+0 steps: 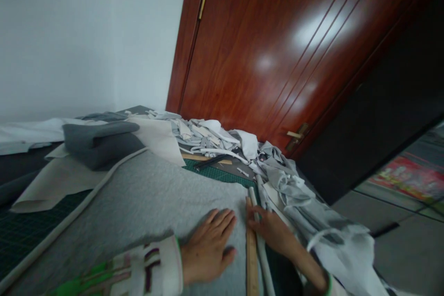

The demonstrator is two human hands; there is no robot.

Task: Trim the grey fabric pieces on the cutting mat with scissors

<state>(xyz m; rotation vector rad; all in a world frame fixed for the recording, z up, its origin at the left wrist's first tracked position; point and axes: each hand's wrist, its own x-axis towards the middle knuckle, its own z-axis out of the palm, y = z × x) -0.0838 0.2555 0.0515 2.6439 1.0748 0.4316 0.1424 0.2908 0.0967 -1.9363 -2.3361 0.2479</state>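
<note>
A large sheet of grey fabric (pixel 138 199) is spread over a green cutting mat (pixel 222 174). My left hand (pixel 210 247) lies flat on the fabric, fingers spread, holding nothing. Along the fabric's right edge runs a wooden ruler (pixel 252 259), with a pale rolled strip (pixel 264 259) just right of it. My right hand (pixel 272 230) is closed at the ruler's upper part, its fingertips on the ruler and the strip; the thumb is partly hidden.
Heaped fabric scraps (pixel 298 194) line the far and right table edges. Folded dark grey cloth (pixel 100 143) and cream sheets (pixel 161 136) lie at the left. A black tool (pixel 210 162) rests beyond the fabric. A brown door (pixel 260 46) stands behind.
</note>
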